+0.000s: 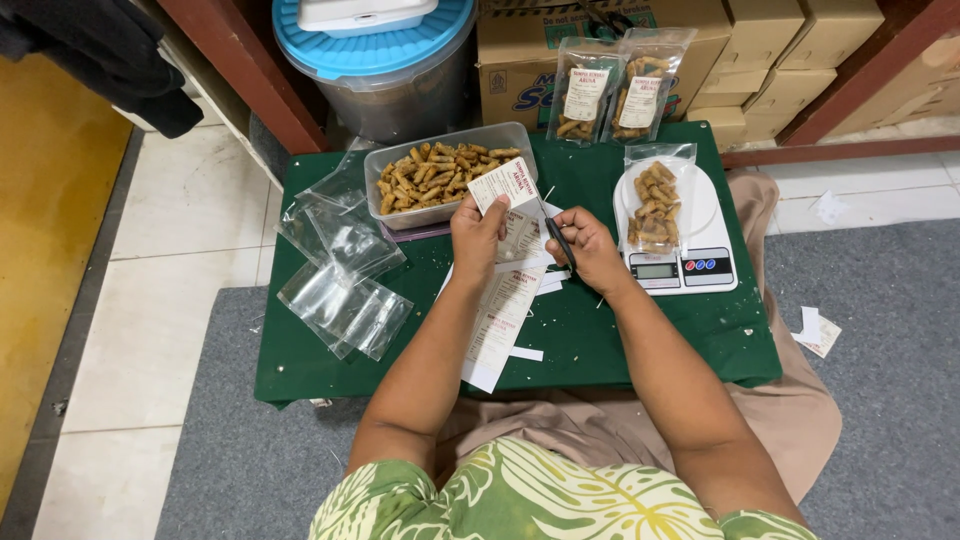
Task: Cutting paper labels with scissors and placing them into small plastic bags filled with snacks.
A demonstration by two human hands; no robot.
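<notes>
My left hand point(477, 235) holds a long paper strip of printed labels point(503, 300), its top label point(505, 183) sticking up above my fingers. My right hand point(590, 250) grips a pair of black-handled scissors point(556, 232), whose blades point up toward the strip just right of the top label. Both hands hover over a low table with a green cloth point(600, 340). The strip trails down across the cloth toward my lap.
A clear tub of small fried rolls point(445, 172) stands behind my hands. Empty clear bags point(340, 270) lie left. A filled bag point(655, 200) rests on a white kitchen scale point(690, 255) at right. Two sealed bags point(610, 95) lean on cardboard boxes. Paper scraps point(818, 330) lie on the carpet.
</notes>
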